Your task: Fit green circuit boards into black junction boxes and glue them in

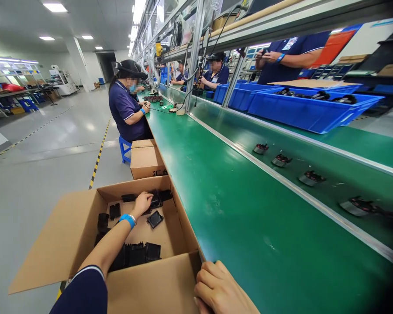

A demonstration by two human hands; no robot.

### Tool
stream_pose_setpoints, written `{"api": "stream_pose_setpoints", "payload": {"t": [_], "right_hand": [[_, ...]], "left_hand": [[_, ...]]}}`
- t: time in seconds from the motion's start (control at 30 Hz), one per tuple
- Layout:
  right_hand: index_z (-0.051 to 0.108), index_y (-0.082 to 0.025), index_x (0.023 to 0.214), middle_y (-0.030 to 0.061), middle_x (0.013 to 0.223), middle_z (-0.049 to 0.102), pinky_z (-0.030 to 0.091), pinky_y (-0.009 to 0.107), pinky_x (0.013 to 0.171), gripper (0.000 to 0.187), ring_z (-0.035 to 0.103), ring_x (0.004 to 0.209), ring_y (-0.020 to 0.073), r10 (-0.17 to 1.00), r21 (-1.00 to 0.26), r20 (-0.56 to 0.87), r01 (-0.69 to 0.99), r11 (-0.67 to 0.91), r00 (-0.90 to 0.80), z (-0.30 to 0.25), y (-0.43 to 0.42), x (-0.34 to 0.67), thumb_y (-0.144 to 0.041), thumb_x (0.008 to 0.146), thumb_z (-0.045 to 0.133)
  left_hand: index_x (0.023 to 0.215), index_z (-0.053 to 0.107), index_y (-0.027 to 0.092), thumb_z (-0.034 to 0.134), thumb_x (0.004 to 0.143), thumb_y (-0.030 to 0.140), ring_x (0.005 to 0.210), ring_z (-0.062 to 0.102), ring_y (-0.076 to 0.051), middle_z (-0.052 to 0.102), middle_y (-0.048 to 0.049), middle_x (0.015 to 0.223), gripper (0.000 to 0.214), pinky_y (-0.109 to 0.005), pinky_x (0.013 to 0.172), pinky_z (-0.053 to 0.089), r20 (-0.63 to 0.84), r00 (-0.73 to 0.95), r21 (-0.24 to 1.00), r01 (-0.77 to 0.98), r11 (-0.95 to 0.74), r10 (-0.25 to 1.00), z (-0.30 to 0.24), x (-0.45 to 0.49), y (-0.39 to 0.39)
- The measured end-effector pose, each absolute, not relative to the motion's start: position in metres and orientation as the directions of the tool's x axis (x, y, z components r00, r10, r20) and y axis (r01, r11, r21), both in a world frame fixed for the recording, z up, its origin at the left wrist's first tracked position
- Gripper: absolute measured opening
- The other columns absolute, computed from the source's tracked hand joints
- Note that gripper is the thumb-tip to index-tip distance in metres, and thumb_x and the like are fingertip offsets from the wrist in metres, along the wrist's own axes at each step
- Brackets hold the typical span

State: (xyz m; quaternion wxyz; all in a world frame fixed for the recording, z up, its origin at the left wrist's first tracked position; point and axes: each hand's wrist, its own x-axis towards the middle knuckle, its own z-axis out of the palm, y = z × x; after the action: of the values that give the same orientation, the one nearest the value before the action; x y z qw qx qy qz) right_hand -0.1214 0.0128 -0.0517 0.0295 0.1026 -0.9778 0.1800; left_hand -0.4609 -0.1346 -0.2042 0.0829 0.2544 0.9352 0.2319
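My left hand reaches into an open cardboard box. Its bent fingers close at a black plastic case by the box's far wall; the fingertips are partly hidden. Closer to me in the box lie a separate black tray-shaped piece, another flat black piece to the left, and a cluster of black pieces. Beside the box's near right corner, my right hand rests at the table edge with its fingers curled. Whatever those fingers hold, if anything, is hidden.
A green worktable runs along the right. Beyond its metal rail, several metal-and-black parts sit in a line on a belt. Blue bins stand farther back. Ahead are a closed carton and a seated co-worker; others work across the line.
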Motion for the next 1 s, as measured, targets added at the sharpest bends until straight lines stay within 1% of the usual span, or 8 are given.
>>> {"api": "stream_pose_setpoints", "payload": {"t": [0.1, 0.3, 0.5, 0.6, 0.77, 1.0], "right_hand": [[0.053, -0.02, 0.067, -0.0013, 0.078, 0.062, 0.031, 0.033, 0.079, 0.016, 0.051, 0.081, 0.0164, -0.182, -0.394, 0.09, -0.203, 0.896, -0.979, -0.054, 0.015, -0.123, -0.01, 0.079, 0.055], [0.053, -0.02, 0.066, -0.0007, 0.076, 0.062, 0.03, 0.033, 0.074, 0.016, 0.051, 0.077, 0.0164, -0.174, -0.437, 0.123, -0.211, 0.874, -0.977, -0.056, 0.016, -0.121, -0.012, 0.08, 0.054], [0.054, -0.02, 0.066, 0.0003, 0.076, 0.061, 0.03, 0.034, 0.076, 0.016, 0.05, 0.078, 0.0169, -0.163, -0.408, 0.132, -0.203, 0.89, -0.978, -0.051, 0.014, -0.12, -0.011, 0.079, 0.054], [0.053, -0.02, 0.066, 0.0001, 0.076, 0.061, 0.029, 0.034, 0.076, 0.016, 0.05, 0.078, 0.0169, -0.157, -0.41, 0.122, -0.193, 0.891, -0.98, -0.05, 0.014, -0.12, -0.011, 0.079, 0.052], [0.053, -0.019, 0.066, 0.0003, 0.076, 0.061, 0.028, 0.034, 0.073, 0.014, 0.049, 0.079, 0.017, -0.185, -0.396, 0.083, -0.203, 0.896, -0.979, -0.055, 0.014, -0.121, -0.013, 0.079, 0.053], [0.052, -0.019, 0.066, 0.0007, 0.076, 0.059, 0.03, 0.033, 0.072, 0.013, 0.048, 0.078, 0.017, -0.173, -0.396, 0.107, -0.201, 0.896, -0.979, -0.057, 0.015, -0.121, -0.013, 0.077, 0.053]], "left_hand": [[0.119, 0.055, 0.017, 0.054, 0.093, 0.033, 0.104, 0.058, -0.022, 0.056, -0.0096, 0.122, 0.03, -0.043, 0.088, 0.051, -0.046, -0.9, 0.507, 0.353, 0.787, 0.433, -0.201, -0.455, -0.154], [0.119, 0.055, 0.016, 0.055, 0.093, 0.032, 0.098, 0.06, -0.021, 0.058, -0.0089, 0.118, 0.031, -0.04, 0.083, 0.053, -0.157, -0.917, 0.55, 0.227, 0.804, 0.366, -0.208, -0.422, -0.206], [0.12, 0.054, 0.016, 0.055, 0.093, 0.032, 0.1, 0.06, -0.021, 0.057, -0.0094, 0.12, 0.031, -0.041, 0.084, 0.053, -0.177, -0.929, 0.513, 0.196, 0.836, 0.326, -0.224, -0.421, -0.192], [0.121, 0.054, 0.016, 0.056, 0.093, 0.032, 0.102, 0.059, -0.022, 0.056, -0.0096, 0.121, 0.032, -0.042, 0.085, 0.052, -0.172, -0.929, 0.446, 0.223, 0.867, 0.328, -0.221, -0.432, -0.179], [0.124, 0.052, 0.017, 0.056, 0.092, 0.032, 0.105, 0.058, -0.023, 0.054, -0.0099, 0.123, 0.035, -0.044, 0.087, 0.051, -0.149, -0.923, 0.281, 0.304, 0.91, 0.354, -0.206, -0.446, -0.174], [0.121, 0.053, 0.016, 0.057, 0.092, 0.032, 0.099, 0.06, -0.022, 0.057, -0.0091, 0.118, 0.033, -0.042, 0.084, 0.053, -0.222, -0.886, 0.062, 0.404, 0.913, 0.407, -0.206, -0.442, -0.179]]}}
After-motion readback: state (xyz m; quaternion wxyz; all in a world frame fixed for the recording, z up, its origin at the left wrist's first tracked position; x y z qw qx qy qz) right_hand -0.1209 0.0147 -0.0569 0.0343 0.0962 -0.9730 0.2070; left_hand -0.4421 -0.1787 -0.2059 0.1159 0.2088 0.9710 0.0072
